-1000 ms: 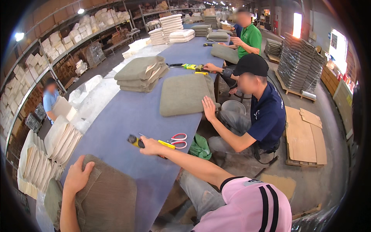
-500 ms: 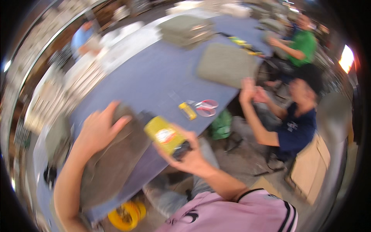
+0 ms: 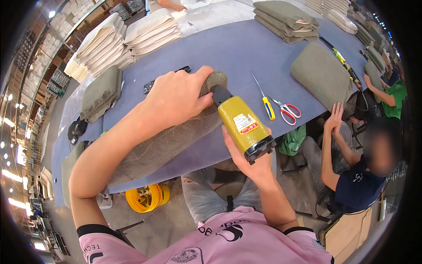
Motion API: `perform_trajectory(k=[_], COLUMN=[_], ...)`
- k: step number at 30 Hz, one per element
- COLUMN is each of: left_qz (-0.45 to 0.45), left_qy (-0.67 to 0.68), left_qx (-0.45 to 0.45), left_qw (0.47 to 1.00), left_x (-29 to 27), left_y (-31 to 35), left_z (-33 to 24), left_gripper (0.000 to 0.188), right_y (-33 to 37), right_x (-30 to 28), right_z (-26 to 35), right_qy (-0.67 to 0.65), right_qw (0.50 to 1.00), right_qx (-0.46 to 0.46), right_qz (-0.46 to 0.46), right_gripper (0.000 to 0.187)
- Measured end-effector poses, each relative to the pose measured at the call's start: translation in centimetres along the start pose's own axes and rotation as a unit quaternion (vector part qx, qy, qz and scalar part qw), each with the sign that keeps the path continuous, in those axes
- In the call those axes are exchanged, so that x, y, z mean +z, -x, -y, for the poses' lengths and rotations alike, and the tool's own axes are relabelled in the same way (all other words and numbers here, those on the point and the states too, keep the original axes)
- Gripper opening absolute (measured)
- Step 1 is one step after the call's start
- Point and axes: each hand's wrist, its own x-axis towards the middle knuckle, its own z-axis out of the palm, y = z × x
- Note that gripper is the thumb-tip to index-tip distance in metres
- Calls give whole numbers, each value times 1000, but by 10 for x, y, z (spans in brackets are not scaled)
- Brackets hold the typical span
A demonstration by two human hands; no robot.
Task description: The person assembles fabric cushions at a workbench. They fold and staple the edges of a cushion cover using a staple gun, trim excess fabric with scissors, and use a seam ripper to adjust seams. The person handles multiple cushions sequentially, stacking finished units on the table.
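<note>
My left hand point(image 3: 176, 94) grips the far end of a padded piece point(image 3: 169, 149) covered in olive-brown woven fabric, with the fingers over its rolled edge. The piece lies at the near edge of the blue table, partly hidden under my forearm. In my right hand point(image 3: 252, 165) is a yellow staple gun point(image 3: 239, 121) with black ends, held from beneath. Its black nose is at the fabric edge, close to my left thumb; whether it touches is hard to tell. Right of it on the table lie a yellow-handled screwdriver point(image 3: 266, 103) and red-and-white-handled scissors point(image 3: 288, 112).
Olive cushions point(image 3: 285, 22) are stacked at the back, and another cushion point(image 3: 323, 72) lies before a co-worker point(image 3: 362, 176) seated at right. White padded pieces point(image 3: 151, 33) are piled at far left. A yellow bucket point(image 3: 149, 198) stands on the floor below the table point(image 3: 211, 48).
My view has swung left and steadied. My left hand has closed on the fabric edge, and the staple gun in my right hand has come up to it.
</note>
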Motion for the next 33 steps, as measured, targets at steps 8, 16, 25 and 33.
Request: perform_trajectory(k=[8,16,25,33], left_qz=[-30,-45,172,192], left_qy=[-13,-20,166,447], left_qx=[20,33,97,221], left_qw=[999,998,966,845], left_x=[9,8,24,64], left_y=[-1,0,-24,-45], left_z=[-11,0,15,-31], left_gripper=[50,50,64,21], right_y=[-4,-10,43,96], right_x=[-13,-7,-84,-43], right_z=[-15,-9,-76,-191], right_qy=[14,-50,178,412], right_qw=[999,998,956,893], right_qx=[-41,35,150,73], right_qz=[2,9,179,168], right_gripper=[21,23,45,83])
